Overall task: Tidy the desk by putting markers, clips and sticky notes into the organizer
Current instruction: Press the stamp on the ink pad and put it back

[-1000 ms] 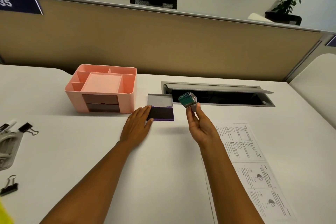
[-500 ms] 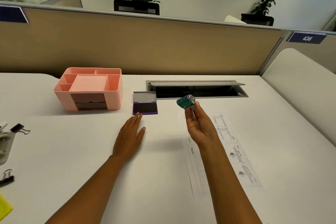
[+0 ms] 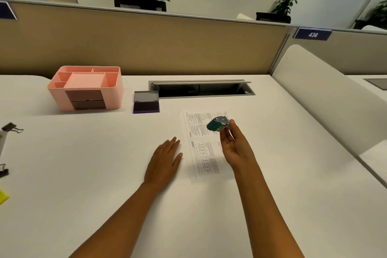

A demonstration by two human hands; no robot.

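Right hand (image 3: 236,148), frame centre-right, pinches a small green-and-silver stamp (image 3: 217,124) in a fingertip grip above the printed sheet (image 3: 201,130); left hand (image 3: 164,162) lies flat, bracing on the bench (image 3: 83,163). Pink organizer (image 3: 117,88), upper left, empty; binder clips (image 3: 11,128) far left.

Your left hand (image 3: 164,160) and right hand (image 3: 235,148) are bare, with no rings, watch or gloves. Both forearms are uncovered too; no sleeve shows anywhere up to the frame's bottom edge.
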